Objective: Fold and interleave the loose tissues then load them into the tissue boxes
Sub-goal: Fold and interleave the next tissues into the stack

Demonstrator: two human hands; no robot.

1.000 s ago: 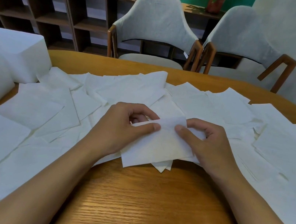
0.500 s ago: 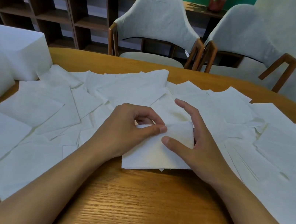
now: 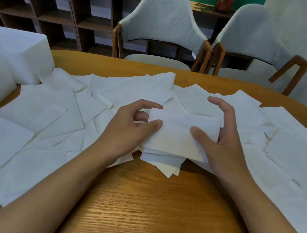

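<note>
Head view: the left hand (image 3: 128, 130) and right hand (image 3: 222, 145) each pinch an end of the folded tissue (image 3: 180, 134), above loose tissues (image 3: 35, 109) covering the table (image 3: 154, 207).

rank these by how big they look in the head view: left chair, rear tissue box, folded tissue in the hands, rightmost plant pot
1. left chair
2. rear tissue box and folded tissue: about alike. The frame edge cuts the box and the tissue is nearer, so unranked.
3. rightmost plant pot
</note>
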